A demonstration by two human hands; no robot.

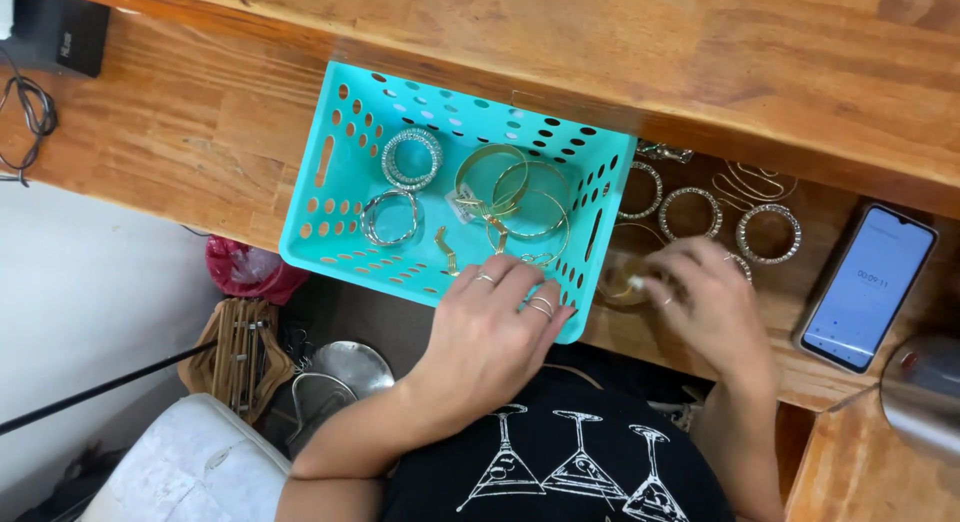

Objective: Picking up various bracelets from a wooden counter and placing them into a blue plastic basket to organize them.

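1. Nearest to me, below the edge of the wooden table (200, 132), the floor area holds a bundle of hangers (238, 352), two metal bowls (340, 374) and a pink bag (240, 267).
2. My left hand (490, 327) rests on the near rim of the turquoise basket (330, 197), fingers curled over the edge; it grips the basket only.
3. My right hand (705, 297) lies on the table just right of the basket, fingers bent over a gold bangle (625, 282). Motion blur: I cannot tell whether it is pinched or only touched.
4. Inside the basket: silver bangles (400, 187) to the left, gold bangles (515, 197) to the right.
5. Beyond my right hand, loose studded bangles (730, 217) lie in a row; a phone (868, 287) lies to their right.
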